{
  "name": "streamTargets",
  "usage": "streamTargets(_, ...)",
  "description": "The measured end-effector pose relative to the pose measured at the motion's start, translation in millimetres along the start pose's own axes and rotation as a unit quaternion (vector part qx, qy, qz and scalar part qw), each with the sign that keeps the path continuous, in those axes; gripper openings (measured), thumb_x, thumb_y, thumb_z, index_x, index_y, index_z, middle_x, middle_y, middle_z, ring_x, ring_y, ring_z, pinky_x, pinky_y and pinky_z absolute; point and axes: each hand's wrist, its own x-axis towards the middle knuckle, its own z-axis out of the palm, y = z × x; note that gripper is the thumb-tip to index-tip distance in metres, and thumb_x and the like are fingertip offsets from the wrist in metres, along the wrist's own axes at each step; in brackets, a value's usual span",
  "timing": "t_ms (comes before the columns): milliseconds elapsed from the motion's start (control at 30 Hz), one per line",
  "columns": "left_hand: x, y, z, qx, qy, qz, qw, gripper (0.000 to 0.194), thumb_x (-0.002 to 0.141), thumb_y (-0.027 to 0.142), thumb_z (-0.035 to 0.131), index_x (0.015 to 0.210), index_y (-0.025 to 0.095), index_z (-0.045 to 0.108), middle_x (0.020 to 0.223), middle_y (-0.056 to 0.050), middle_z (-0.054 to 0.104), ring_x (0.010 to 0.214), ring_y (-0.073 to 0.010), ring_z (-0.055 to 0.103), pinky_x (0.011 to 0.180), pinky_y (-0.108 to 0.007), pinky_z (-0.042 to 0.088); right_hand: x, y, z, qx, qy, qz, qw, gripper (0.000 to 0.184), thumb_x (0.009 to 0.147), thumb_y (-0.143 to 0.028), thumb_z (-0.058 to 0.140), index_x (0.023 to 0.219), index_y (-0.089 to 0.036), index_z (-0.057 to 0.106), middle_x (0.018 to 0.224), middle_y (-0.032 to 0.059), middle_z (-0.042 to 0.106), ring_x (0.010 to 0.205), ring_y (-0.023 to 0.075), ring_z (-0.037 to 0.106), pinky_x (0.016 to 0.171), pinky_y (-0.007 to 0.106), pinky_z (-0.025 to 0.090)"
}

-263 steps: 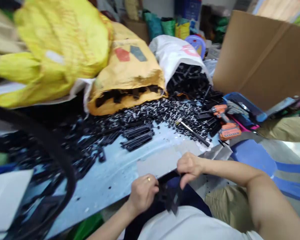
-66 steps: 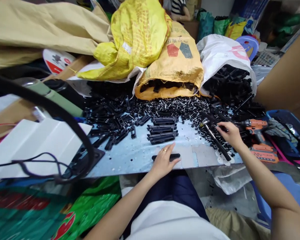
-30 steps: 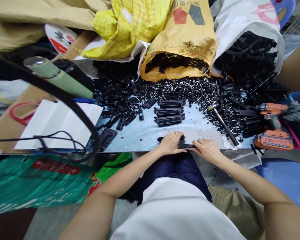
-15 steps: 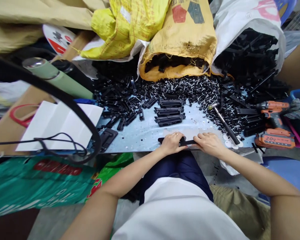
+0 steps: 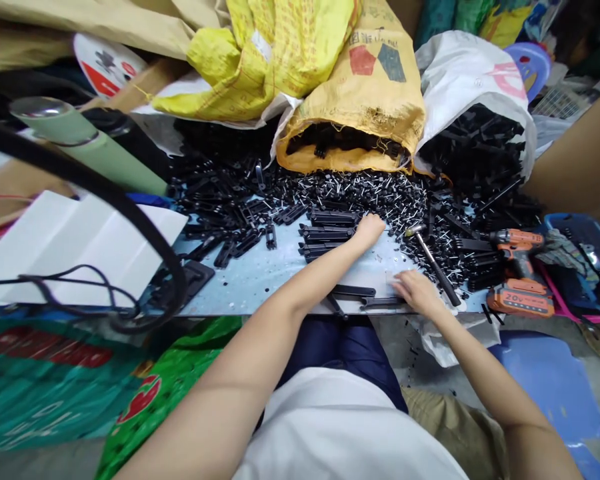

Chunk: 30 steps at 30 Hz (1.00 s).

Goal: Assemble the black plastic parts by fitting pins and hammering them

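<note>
My left hand point(image 5: 371, 231) reaches across to the near edge of a heap of small black parts with metal pins point(image 5: 375, 190). Its fingers are curled down and closed, and whatever they pinch is hidden. Beside it lie stacked black plastic bars point(image 5: 325, 233). My right hand point(image 5: 416, 292) hovers low at the table's front edge with fingers apart, slightly blurred. Just left of its fingertips is a forked black plastic piece point(image 5: 386, 303). A flat black bar point(image 5: 353, 291) lies behind that piece, and a short black piece point(image 5: 336, 305) juts over the edge.
Right of the hands are a hammer point(image 5: 433, 263) and an orange cordless drill point(image 5: 520, 270). An orange sack point(image 5: 365, 93) and a white sack point(image 5: 473, 73) of black parts stand behind. At left are a black curved tube point(image 5: 130, 213), a green flask point(image 5: 90, 147) and white folded card point(image 5: 75, 247).
My left hand has left the black pieces at the front edge and moved forward to the heap. My right hand has loosened its fingers from the black piece, which now lies uncovered.
</note>
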Motion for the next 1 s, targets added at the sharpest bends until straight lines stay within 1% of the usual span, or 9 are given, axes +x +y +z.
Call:
streamTargets(133,-49,-11,-5.8,-0.073,0.086,0.010,0.994,0.025,0.083,0.009,0.041,0.098,0.011,0.061,0.098,-0.011,0.064,0.092,-0.0207,0.059,0.081,-0.032,0.045,59,23,-6,-0.026,0.041,0.078,0.996,0.028,0.088,-0.022,0.035,0.102,-0.014,0.059,0.100,0.0123,0.060,0.093,0.0230,0.049,0.079,0.032,0.036)
streamTargets(200,-87,-25,-6.0,-0.164,0.163,-0.002,0.973,0.022,0.083,0.015,0.046,0.099,0.015,0.060,0.097,-0.008,0.065,0.088,-0.0183,0.061,0.080,-0.030,0.047,90,29,-5,-0.052,0.029,0.111,0.992,0.029,0.085,-0.017,0.036,0.102,-0.012,0.059,0.101,0.0146,0.060,0.094,0.0248,0.049,0.078,0.033,0.035)
streamTargets(267,-127,-41,-1.5,-0.244,0.203,-0.044,0.947,0.019,0.082,0.021,0.048,0.096,0.016,0.061,0.092,-0.005,0.067,0.081,-0.0163,0.062,0.076,-0.029,0.049,112,28,-3,-0.078,0.002,0.132,0.988,0.029,0.083,-0.014,0.036,0.100,-0.009,0.059,0.100,0.0169,0.060,0.094,0.0260,0.049,0.076,0.034,0.034)
streamTargets(367,-174,-59,12.5,-0.337,0.212,-0.126,0.909,0.020,0.081,0.028,0.051,0.092,0.015,0.062,0.083,-0.005,0.069,0.072,-0.0153,0.063,0.069,-0.028,0.051,125,24,-2,-0.081,-0.022,0.148,0.985,0.028,0.080,-0.013,0.038,0.096,-0.007,0.060,0.095,0.0179,0.062,0.091,0.0259,0.052,0.075,0.033,0.034)
streamTargets(433,-194,-63,21.8,-0.367,0.211,-0.158,0.892,0.021,0.079,0.029,0.052,0.089,0.014,0.063,0.080,-0.005,0.069,0.070,-0.0156,0.064,0.068,-0.028,0.052,122,22,-1,-0.049,-0.006,0.162,0.986,0.028,0.078,-0.016,0.041,0.097,-0.008,0.060,0.094,0.0164,0.062,0.087,0.0249,0.054,0.073,0.032,0.036)
streamTargets(533,-207,-61,26.9,-0.359,0.204,-0.155,0.897,0.019,0.079,0.029,0.052,0.087,0.016,0.064,0.082,-0.005,0.070,0.073,-0.0167,0.065,0.069,-0.030,0.053,107,22,-3,0.029,0.046,0.164,0.985,0.028,0.073,-0.016,0.045,0.096,-0.012,0.061,0.090,0.0115,0.064,0.080,0.0224,0.056,0.070,0.031,0.040)
streamTargets(700,-212,-62,15.5,-0.259,0.188,-0.105,0.942,0.017,0.080,0.025,0.051,0.087,0.018,0.065,0.089,-0.006,0.070,0.082,-0.0199,0.065,0.076,-0.033,0.052,72,16,-15,0.143,0.124,0.107,0.976,0.020,0.075,-0.019,0.046,0.085,-0.015,0.063,0.091,0.0090,0.063,0.069,0.0165,0.056,0.067,0.030,0.046)
streamTargets(833,-210,-63,12.8,-0.161,0.160,-0.058,0.972,0.019,0.083,0.022,0.048,0.093,0.019,0.064,0.087,-0.006,0.070,0.079,-0.0200,0.064,0.075,-0.034,0.052,45,-5,-22,0.209,0.109,0.091,0.968,0.021,0.080,-0.033,0.050,0.085,-0.018,0.064,0.082,0.0063,0.065,0.069,0.0167,0.059,0.066,0.030,0.048)
streamTargets(1000,-209,-59,33.1,-0.029,0.173,0.031,0.984,0.028,0.088,0.016,0.037,0.105,0.013,0.060,0.100,-0.015,0.067,0.089,-0.0232,0.063,0.074,-0.038,0.050,25,-32,-20,0.257,0.054,0.065,0.963,0.021,0.081,-0.035,0.052,0.082,-0.018,0.065,0.077,0.0050,0.067,0.069,0.0157,0.061,0.065,0.027,0.049)
